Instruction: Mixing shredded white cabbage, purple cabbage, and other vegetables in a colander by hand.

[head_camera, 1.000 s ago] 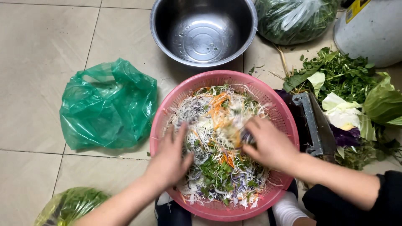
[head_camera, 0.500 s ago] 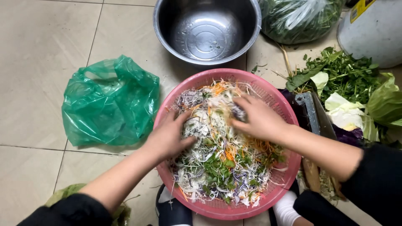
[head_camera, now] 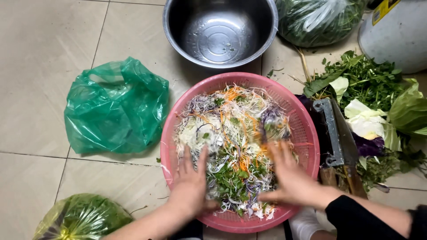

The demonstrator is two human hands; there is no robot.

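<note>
Both hands have drawn back toward the near rim of the pink basket [head_camera: 307,133]: left hand [head_camera: 191,184] and right hand [head_camera: 291,178] rest open, fingers spread, on the shredded vegetables [head_camera: 231,133], suggesting tossing continues.

The person is showing 2 bare hands, with no gloves, rings or watch showing. The left hand [head_camera: 191,186] is leading into a forearm left uncovered to the frame's near edge. The right hand [head_camera: 291,178] is ending in a black sleeve [head_camera: 356,218] reaching to the wrist.
</note>
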